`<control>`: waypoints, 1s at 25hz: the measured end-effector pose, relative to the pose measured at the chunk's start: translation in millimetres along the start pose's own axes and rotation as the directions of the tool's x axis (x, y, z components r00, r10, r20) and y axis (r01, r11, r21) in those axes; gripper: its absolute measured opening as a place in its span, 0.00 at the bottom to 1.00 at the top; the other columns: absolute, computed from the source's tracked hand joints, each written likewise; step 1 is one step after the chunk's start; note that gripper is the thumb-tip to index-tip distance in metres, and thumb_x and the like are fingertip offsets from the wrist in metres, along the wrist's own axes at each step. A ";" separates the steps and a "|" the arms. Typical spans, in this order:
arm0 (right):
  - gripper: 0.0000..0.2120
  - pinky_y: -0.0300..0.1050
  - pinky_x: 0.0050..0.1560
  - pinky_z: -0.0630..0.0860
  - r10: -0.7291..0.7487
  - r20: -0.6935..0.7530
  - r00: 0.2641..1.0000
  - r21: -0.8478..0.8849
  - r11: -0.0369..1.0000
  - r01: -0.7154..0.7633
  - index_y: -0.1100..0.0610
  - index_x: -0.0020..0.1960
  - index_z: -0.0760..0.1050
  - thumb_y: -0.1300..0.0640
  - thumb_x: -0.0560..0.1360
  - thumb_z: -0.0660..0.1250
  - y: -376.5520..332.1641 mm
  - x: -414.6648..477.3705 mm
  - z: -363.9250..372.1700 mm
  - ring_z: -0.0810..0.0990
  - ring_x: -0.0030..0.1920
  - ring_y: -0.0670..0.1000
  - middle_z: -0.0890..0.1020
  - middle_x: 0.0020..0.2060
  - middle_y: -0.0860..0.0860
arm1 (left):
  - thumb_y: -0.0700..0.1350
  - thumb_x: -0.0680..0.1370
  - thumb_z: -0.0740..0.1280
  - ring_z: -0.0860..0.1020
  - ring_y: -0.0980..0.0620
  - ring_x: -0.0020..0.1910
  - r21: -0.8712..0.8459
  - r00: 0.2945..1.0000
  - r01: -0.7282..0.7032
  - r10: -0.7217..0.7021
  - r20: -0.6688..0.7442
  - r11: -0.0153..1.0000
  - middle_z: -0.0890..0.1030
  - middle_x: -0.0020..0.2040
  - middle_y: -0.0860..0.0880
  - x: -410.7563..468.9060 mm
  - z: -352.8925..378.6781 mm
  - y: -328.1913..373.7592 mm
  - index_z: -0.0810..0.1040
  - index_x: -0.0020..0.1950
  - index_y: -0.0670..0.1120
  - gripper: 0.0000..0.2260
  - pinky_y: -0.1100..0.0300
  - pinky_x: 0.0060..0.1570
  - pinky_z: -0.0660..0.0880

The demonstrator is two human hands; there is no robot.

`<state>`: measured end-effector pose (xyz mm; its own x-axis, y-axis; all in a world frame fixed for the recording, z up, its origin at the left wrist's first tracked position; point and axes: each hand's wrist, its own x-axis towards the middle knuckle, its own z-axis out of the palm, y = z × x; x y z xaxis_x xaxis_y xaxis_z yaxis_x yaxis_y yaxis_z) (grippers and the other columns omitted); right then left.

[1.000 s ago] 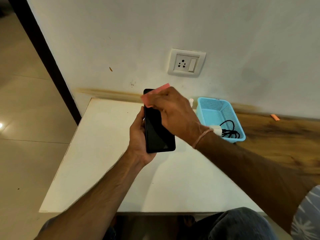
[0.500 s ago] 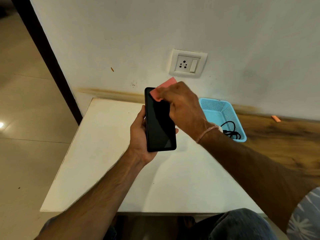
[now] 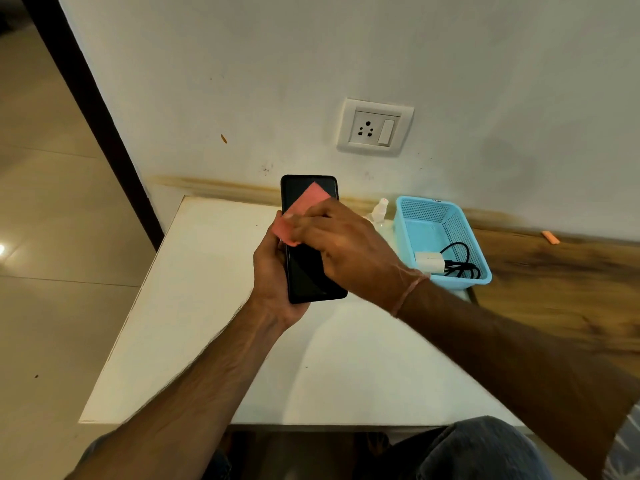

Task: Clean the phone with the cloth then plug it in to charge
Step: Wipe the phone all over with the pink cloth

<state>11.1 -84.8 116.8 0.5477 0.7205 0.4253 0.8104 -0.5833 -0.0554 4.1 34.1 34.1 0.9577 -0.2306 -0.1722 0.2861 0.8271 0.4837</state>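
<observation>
A black phone stands nearly upright above the white table, screen toward me, gripped from the left side and back by my left hand. My right hand presses a pink cloth flat against the upper half of the screen, covering the phone's middle. One corner of the cloth points up near the phone's top edge. A white charger block with a coiled black cable lies in a blue basket to the right. A white wall socket with a switch sits above.
The white table meets a wooden counter on the right. A small white bottle stands between my right hand and the basket. A small orange object lies by the wall. A dark door frame and tiled floor are at the left.
My right hand slid the pink cloth from the phone's top right corner down and left across the screen. The phone stayed in my left hand.
</observation>
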 end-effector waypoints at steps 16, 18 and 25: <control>0.15 0.52 0.50 0.77 -0.011 0.002 1.000 -0.061 0.998 0.011 0.64 0.55 0.81 0.69 0.72 0.62 -1.3 -4.4 2.2 0.80 0.53 0.60 0.83 0.53 0.58 | 0.60 0.80 0.64 0.85 0.44 0.48 -0.007 1.000 0.019 -0.019 -0.019 1.000 0.86 0.50 0.44 -1.7 2.3 0.9 0.87 0.53 0.45 0.21 0.50 0.49 0.82; 0.17 0.54 0.54 0.76 0.192 -0.098 0.977 -0.064 0.978 -0.199 0.63 0.57 0.80 0.72 0.71 0.63 23.4 1.0 -6.7 0.78 0.56 0.61 0.82 0.55 0.58 | 0.60 0.81 0.62 0.85 0.43 0.50 0.004 1.000 0.019 -0.019 0.001 1.000 0.86 0.53 0.43 0.3 3.3 -0.3 0.85 0.57 0.45 0.22 0.49 0.50 0.81; 0.16 0.49 0.49 0.77 0.016 -0.021 1.000 -0.056 0.998 -0.017 0.64 0.54 0.81 0.68 0.71 0.59 -2.5 -14.2 -0.4 0.80 0.51 0.60 0.84 0.52 0.58 | 0.62 0.80 0.62 0.84 0.44 0.50 0.014 0.999 0.041 -0.041 -0.002 0.999 0.85 0.52 0.43 -0.7 0.7 2.5 0.85 0.58 0.45 0.23 0.50 0.51 0.81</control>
<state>1.2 -93.8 111.3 0.5561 0.7032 0.4431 0.7880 -0.6155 -0.0122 4.1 36.0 36.1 0.9451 -0.2635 -0.1935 0.3257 0.8094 0.4886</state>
